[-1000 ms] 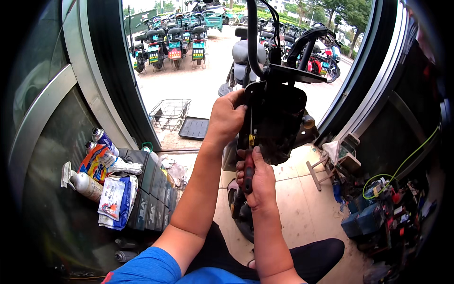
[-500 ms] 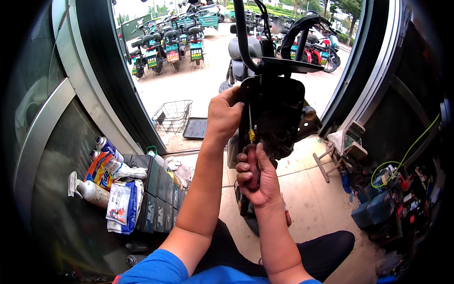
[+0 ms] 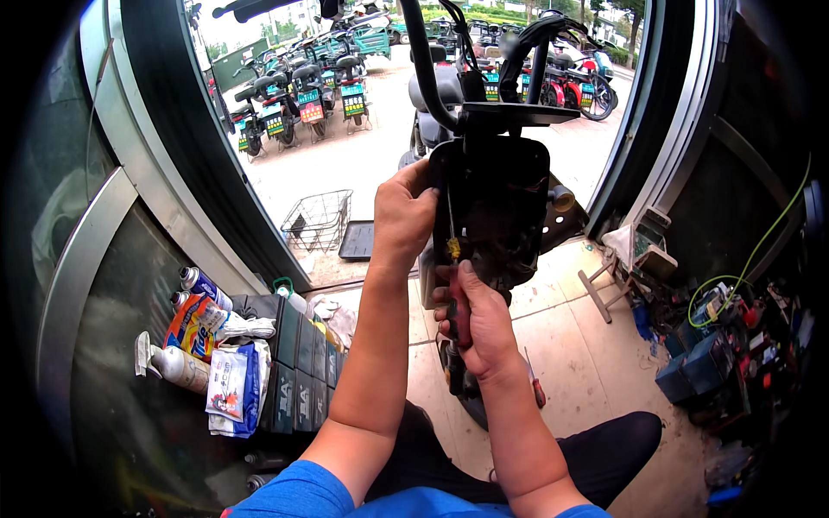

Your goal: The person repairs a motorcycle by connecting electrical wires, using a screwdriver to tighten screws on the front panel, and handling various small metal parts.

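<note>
In front of me stands an electric scooter's dark front end, with an open black plastic housing [image 3: 511, 203]. My left hand [image 3: 402, 216] is closed on the housing's left edge, its fingertips hidden behind it and the thumb near the screwdriver's shaft. In my right hand [image 3: 485, 332] is a screwdriver [image 3: 460, 312] with a dark red handle, fingers wrapped round it and thumb along its upper end. The thin shaft points up inside the left side of the housing; its tip is hard to see. A yellow connector or piece [image 3: 453, 249] sits just above the handle.
Another screwdriver [image 3: 538, 393] lies on the tiled floor right of my forearm. Left are a dark drawer cabinet [image 3: 298, 358], bottles and packets; right, a small stool [image 3: 604, 289] and piled tools. A wire basket [image 3: 318, 220] and black tray [image 3: 356, 240] lie outside the doorway.
My right hand has turned slightly around the screwdriver handle, its thumb now higher. The left hand keeps its hold. The whole view has shifted a little, showing more of the floor screwdriver.
</note>
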`<state>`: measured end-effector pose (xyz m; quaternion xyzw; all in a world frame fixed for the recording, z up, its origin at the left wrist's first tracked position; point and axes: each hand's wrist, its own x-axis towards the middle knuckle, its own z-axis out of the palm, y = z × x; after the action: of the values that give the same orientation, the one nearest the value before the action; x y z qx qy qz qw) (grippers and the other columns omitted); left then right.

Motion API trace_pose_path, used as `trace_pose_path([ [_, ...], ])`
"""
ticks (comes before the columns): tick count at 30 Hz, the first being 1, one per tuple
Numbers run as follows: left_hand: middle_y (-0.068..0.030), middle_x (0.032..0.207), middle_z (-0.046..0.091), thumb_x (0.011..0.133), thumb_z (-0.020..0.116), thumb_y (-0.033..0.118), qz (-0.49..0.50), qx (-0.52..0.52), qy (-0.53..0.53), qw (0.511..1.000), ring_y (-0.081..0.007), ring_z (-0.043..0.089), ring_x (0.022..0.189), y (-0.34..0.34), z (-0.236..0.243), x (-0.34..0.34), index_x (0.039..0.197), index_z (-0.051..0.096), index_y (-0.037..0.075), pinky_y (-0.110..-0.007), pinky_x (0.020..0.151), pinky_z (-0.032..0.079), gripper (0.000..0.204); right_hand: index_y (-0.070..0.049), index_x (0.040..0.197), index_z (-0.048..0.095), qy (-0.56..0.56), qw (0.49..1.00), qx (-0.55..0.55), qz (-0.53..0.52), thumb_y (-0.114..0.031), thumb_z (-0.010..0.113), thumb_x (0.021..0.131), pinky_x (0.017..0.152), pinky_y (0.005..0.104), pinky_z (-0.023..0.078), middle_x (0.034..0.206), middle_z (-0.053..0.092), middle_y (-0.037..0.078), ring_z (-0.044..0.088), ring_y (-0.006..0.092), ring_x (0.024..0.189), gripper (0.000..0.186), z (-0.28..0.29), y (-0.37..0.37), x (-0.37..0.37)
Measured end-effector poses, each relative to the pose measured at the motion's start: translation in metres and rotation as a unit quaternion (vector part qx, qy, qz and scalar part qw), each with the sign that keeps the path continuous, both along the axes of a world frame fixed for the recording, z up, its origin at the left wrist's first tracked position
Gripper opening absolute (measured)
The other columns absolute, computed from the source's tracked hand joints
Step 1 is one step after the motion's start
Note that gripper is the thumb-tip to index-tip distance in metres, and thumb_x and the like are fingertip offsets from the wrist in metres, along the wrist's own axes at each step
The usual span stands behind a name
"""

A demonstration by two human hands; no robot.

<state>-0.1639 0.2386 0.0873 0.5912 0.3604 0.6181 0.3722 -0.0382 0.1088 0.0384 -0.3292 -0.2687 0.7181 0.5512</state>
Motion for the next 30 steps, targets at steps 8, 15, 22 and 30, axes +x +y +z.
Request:
trace_pose_path([
  [8, -0.0110, 0.122, 0.075, 0.094, 0.059, -0.012, -0.004, 0.011, 0.002, 1.000, -0.0151, 0.070, 0.111, 0.003, -0.002, 0.001, 0.136, 0.065, -0.008, -0.028, 0.101, 0.054, 0.043, -0.007, 0.124, 0.066, 0.338, 0.929, -0.066, 0.133, -0.041, 0.062, 0.108, 0.062, 0.0243, 0.055, 0.094, 0.065, 0.003, 0.063, 0.0118, 0.075, 0.037, -0.015, 0.010, 0.009],
  [15, -0.0111, 0.122, 0.075, 0.093, 0.060, -0.011, -0.015, 0.003, -0.003, 1.000, -0.0149, 0.071, 0.110, 0.000, 0.000, 0.002, 0.136, 0.065, -0.008, -0.028, 0.100, 0.054, 0.044, -0.003, 0.111, 0.071, -0.145, 0.983, 0.051, -0.099, -0.044, 0.065, 0.106, 0.056, 0.0236, 0.051, 0.082, 0.068, 0.004, 0.061, 0.0094, 0.064, 0.042, -0.010, 0.003, -0.008],
  [22, -0.0115, 0.123, 0.075, 0.093, 0.059, -0.011, -0.004, 0.020, 0.010, 1.000, -0.0152, 0.070, 0.111, 0.002, -0.002, -0.001, 0.136, 0.065, -0.008, -0.028, 0.100, 0.054, 0.044, -0.007, 0.127, 0.066, 0.367, 0.913, -0.065, 0.167, -0.047, 0.061, 0.108, 0.059, 0.0237, 0.049, 0.086, 0.065, 0.003, 0.058, 0.0113, 0.068, 0.045, -0.009, 0.009, 0.005],
  [30, -0.0117, 0.122, 0.075, 0.093, 0.059, -0.011, 0.014, 0.010, 0.025, 1.000, -0.0156, 0.070, 0.111, 0.002, -0.002, 0.000, 0.136, 0.066, -0.008, -0.028, 0.102, 0.053, 0.043, -0.005, 0.115, 0.067, -0.174, 0.971, 0.084, -0.138, -0.036, 0.068, 0.106, 0.055, 0.0205, 0.048, 0.088, 0.066, 0.000, 0.060, 0.0091, 0.068, 0.033, -0.005, -0.005, -0.011],
])
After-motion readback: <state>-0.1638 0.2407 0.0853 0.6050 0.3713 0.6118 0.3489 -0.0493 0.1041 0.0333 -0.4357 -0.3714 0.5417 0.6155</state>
